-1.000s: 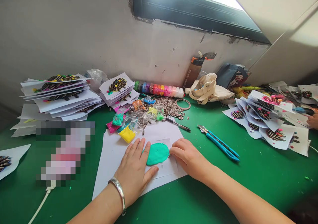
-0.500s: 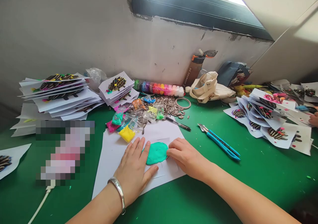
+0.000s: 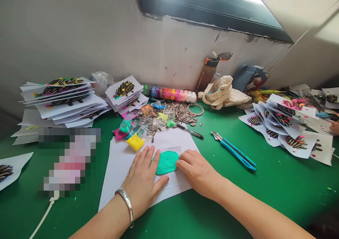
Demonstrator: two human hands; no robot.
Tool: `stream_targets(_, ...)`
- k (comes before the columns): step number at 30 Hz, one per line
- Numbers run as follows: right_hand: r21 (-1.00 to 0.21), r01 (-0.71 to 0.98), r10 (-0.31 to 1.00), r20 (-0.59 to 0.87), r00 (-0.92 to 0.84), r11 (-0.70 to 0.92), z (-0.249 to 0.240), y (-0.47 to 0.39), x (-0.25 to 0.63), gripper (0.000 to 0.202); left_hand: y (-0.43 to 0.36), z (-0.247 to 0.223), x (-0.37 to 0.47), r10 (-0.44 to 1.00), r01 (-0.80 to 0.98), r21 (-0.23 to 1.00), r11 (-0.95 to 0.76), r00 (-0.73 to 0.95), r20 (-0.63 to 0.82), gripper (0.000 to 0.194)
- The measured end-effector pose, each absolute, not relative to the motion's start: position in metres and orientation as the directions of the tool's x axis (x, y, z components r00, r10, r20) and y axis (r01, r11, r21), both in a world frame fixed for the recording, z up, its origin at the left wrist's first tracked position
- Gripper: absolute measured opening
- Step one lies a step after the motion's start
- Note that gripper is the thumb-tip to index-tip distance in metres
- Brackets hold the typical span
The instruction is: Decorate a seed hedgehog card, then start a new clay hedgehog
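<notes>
Centrally, teal clay [image 3: 166, 162] between flat left hand [image 3: 142, 178] and pinched right hand [image 3: 198, 172], contents unclear.

On the tabletop [image 3: 286, 186], clay [image 3: 167, 162] lies on paper [image 3: 113, 182] at lower centre; seeds [image 3: 182, 112] lie behind it, a cutter [image 3: 237, 153] to its right, stacked cards [image 3: 71, 106] at left, a bottle [image 3: 208, 73] behind the seeds, rightward.

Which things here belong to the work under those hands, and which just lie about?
Likely part of it:
teal clay, at the right hand
white paper, under the left hand
striped seeds

Probably lying about:
brown bottle
cream bag
dark bag
blue cutter, untouched
</notes>
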State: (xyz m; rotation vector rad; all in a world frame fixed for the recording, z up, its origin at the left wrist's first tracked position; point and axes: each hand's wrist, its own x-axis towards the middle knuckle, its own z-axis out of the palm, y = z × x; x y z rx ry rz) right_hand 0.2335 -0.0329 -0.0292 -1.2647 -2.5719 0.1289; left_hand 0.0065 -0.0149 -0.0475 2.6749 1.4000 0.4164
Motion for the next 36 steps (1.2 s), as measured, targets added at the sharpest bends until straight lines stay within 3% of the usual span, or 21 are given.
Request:
stream_targets(12, -0.141, 0.803, 0.811, 0.202, -0.549, 0.579, -0.031, -0.042, 0.219, 0.015, -0.015, -0.045, 0.008, 0.815, 0.797, 0.176, -0.579, 0.553, 0.176, 0.067)
stream_targets(24, -0.216, 0.807, 0.831, 0.247, -0.499, 0.549, -0.031, -0.042, 0.217, 0.018, -0.015, -0.048, 0.007, 0.814, 0.789, 0.205, -0.579, 0.543, 0.208, 0.066)
stream_targets(29, -0.337, 0.847, 0.899, 0.309, -0.312, 0.410, -0.028, -0.028, 0.237, 0.020, -0.015, -0.047, 0.007, 0.818, 0.795, 0.196, -0.574, 0.543, 0.192, 0.067)
stream_targets(32, -0.313, 0.893, 0.913, 0.352, -0.207, 0.323, -0.037, -0.015, 0.250, 0.018, -0.015, -0.046, 0.008, 0.821, 0.803, 0.176, -0.569, 0.542, 0.180, 0.067)
stream_targets(36, -0.260, 0.909, 0.894, 0.397, -0.205, 0.324, -0.045, -0.011, 0.256, 0.021, -0.015, -0.048, 0.008, 0.818, 0.800, 0.183, -0.572, 0.541, 0.193, 0.066)
